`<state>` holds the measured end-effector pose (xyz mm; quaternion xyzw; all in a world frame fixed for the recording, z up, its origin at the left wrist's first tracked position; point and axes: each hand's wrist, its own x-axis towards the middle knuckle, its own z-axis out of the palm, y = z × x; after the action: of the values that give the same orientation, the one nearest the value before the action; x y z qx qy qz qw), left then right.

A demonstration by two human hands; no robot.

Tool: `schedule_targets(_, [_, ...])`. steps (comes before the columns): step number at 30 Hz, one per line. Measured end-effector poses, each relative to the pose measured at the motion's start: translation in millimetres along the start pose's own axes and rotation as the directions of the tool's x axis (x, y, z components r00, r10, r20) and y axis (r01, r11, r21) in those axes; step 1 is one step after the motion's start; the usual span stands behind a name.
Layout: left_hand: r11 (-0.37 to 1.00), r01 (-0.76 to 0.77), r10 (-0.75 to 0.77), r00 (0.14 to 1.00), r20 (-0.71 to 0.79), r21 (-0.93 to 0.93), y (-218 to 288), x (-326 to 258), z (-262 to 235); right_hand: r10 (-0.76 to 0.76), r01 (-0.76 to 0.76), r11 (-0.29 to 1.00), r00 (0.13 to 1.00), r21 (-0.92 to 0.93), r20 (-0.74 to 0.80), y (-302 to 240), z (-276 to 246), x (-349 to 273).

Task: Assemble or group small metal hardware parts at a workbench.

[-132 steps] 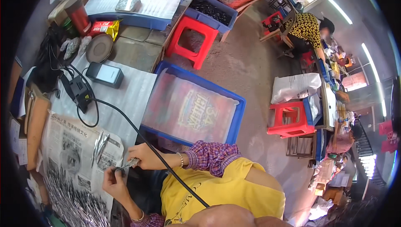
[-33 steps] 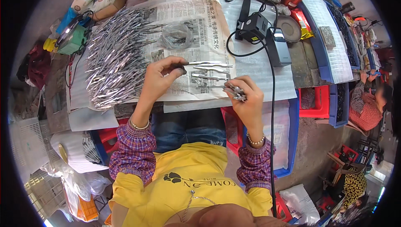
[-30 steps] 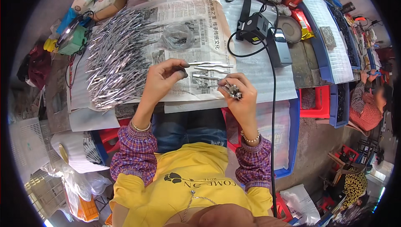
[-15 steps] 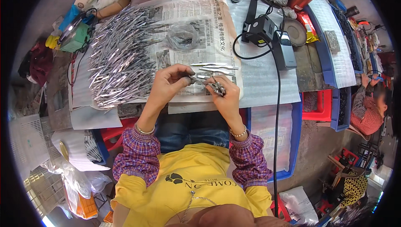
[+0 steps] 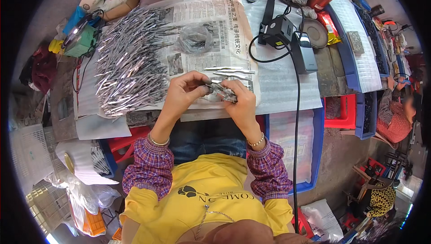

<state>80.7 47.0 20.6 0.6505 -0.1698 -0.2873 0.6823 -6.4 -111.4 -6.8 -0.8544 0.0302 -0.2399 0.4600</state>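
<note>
Holding small metal piece between both hands over newspaper, near its front edge. Left hand pinching one end, right hand gripping other, probably steadying for close work. Metal pile sitting left on newspaper, within reach.

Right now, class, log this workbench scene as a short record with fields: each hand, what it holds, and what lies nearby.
left hand: pinches one end of a small metal piece
right hand: grips the other end of the same piece
work surface: newspaper
left of hands: pile of silver metal strips
just beyond hands: a few loose strips
right of paper: black box with cable
</note>
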Motion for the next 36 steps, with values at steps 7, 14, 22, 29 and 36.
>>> schedule_targets(7, [0.991,0.017,-0.024,0.998,-0.050,-0.134,1,-3,5,0.035,-0.035,0.999,0.999,0.004,0.022,-7,-24,-17])
schedule_targets(14, [0.986,0.054,-0.044,0.997,0.068,-0.158,-13,-2,7,0.080,-0.081,0.997,0.997,0.013,0.014,-5,-29,-35])
schedule_targets(22, [0.982,0.120,-0.109,0.991,0.083,-0.146,-14,-5,14,0.132,-0.133,0.989,0.991,0.066,0.030,-10,-30,-37])
schedule_targets(29, [0.984,0.153,-0.149,0.988,0.051,-0.096,-24,-8,20,0.121,-0.122,0.991,0.992,0.053,0.028,-7,-28,-46])
schedule_targets(36, [0.979,-0.048,0.066,0.994,-0.089,0.197,-30,-18,29,0.167,-0.168,0.985,0.986,0.033,0.006,-9,-17,-42])
